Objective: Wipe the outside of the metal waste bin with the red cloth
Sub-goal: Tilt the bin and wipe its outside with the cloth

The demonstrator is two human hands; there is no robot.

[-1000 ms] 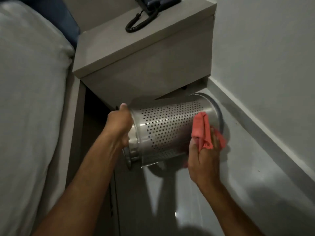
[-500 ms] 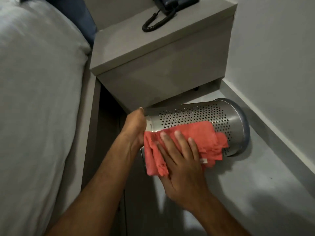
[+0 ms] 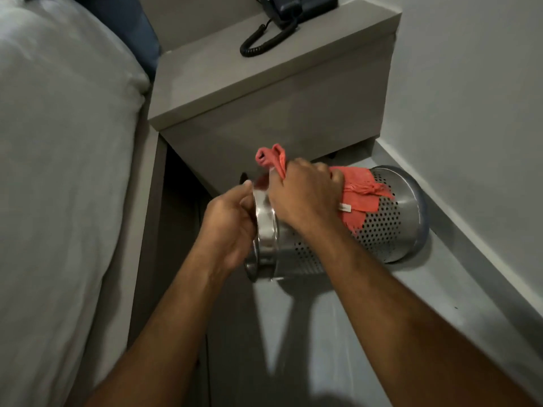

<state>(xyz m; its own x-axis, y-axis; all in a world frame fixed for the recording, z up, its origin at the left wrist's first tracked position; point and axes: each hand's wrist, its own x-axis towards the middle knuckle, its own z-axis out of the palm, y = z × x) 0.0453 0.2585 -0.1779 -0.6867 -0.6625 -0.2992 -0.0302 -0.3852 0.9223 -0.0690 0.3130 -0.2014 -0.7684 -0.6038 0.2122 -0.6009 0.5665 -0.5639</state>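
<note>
The perforated metal waste bin [image 3: 382, 227] lies on its side, its base resting on the floor near the wall and its open rim toward me. My left hand [image 3: 229, 227] grips that rim and holds the near end up. My right hand [image 3: 302, 198] presses the red cloth [image 3: 358, 198] onto the top of the bin's side, close to the rim. Part of the cloth bunches up above my knuckles, and the rest drapes over the holes toward the base.
A grey bedside cabinet [image 3: 264, 92] stands just behind the bin, with a dark telephone [image 3: 293, 7] and its coiled cord on top. The white-sheeted bed [image 3: 58, 171] fills the left. A grey wall with a skirting board [image 3: 484, 224] runs along the right.
My right hand has carried the cloth from the bin's near side up over its top toward the rim. The left hand kept its hold on the rim, and the view shifted.
</note>
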